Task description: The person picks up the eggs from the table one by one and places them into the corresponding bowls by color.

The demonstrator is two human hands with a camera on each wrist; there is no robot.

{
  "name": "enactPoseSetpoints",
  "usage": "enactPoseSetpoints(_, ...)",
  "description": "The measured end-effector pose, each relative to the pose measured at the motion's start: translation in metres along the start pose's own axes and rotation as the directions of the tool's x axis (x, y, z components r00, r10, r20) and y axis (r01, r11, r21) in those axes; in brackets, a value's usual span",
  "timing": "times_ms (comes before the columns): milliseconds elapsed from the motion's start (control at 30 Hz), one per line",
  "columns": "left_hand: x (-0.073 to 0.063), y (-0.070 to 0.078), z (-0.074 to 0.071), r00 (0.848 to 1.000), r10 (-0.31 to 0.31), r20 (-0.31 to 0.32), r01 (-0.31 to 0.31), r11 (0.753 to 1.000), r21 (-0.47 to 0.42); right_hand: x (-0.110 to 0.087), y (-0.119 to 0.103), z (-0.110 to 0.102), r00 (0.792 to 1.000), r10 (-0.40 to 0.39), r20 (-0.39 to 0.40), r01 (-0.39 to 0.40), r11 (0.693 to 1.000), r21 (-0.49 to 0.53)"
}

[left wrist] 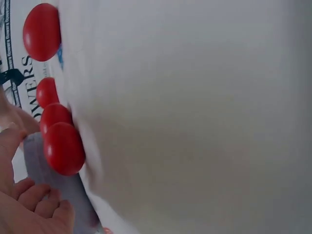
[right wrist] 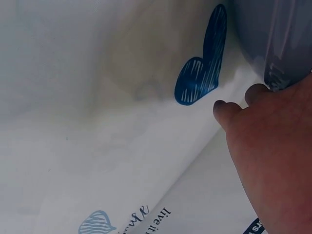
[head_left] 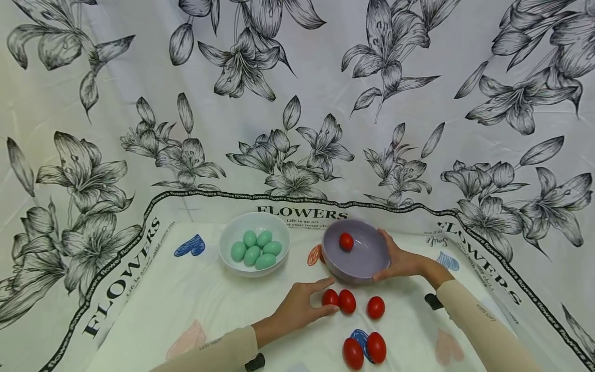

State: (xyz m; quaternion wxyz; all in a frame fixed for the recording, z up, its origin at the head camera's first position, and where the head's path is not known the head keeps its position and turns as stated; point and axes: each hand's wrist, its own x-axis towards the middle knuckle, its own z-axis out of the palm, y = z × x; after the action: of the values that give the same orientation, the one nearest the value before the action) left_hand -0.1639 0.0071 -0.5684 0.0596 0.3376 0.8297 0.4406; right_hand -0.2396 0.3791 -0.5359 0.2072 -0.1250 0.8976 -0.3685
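Observation:
My right hand (head_left: 403, 258) grips the purple bowl (head_left: 372, 253) by its right side, thumb at the near rim and fingers at the far rim. One red egg (head_left: 346, 242) lies inside it. My left hand (head_left: 297, 310) reaches in just below the bowl, thumb and forefinger spread on either side of a red egg (head_left: 329, 298). In the left wrist view a gap shows between the fingers (left wrist: 39, 197) and the nearest egg (left wrist: 65, 148). A second red egg (head_left: 347, 302) lies against it on the right.
A white bowl (head_left: 223, 253) holding several green eggs (head_left: 252, 255) stands left of the purple one. Another red egg (head_left: 375, 308) lies to the right, and a pair of red eggs (head_left: 353, 353) sits nearer the front. A patterned cloth (head_left: 209, 294) covers the table.

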Motion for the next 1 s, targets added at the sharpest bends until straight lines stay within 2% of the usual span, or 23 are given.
enactPoseSetpoints(133,0.000,-0.004,0.004,0.999,-0.037,0.037,0.036,0.999,0.017,0.001,0.000,-0.001,1.000,-0.004,-0.006,0.004,1.000,-0.004)
enactPoseSetpoints(367,0.002,-0.013,0.012,0.997,-0.057,0.059,0.053,0.997,0.062,0.000,0.001,0.000,1.000,0.001,-0.004,-0.001,1.000,-0.003)
enactPoseSetpoints(667,0.003,-0.019,0.015,0.991,-0.121,0.053,0.120,0.993,0.019,0.000,0.002,0.001,1.000,-0.005,-0.007,0.005,1.000,-0.002)
enactPoseSetpoints(867,0.004,-0.015,0.011,0.991,-0.125,0.054,0.125,0.992,0.004,-0.001,0.000,0.001,1.000,-0.014,0.000,0.014,1.000,0.009)
enactPoseSetpoints(1000,0.007,-0.004,0.001,0.996,-0.079,0.037,0.079,0.997,-0.002,-0.001,0.000,0.001,1.000,-0.013,-0.002,0.013,1.000,0.003)
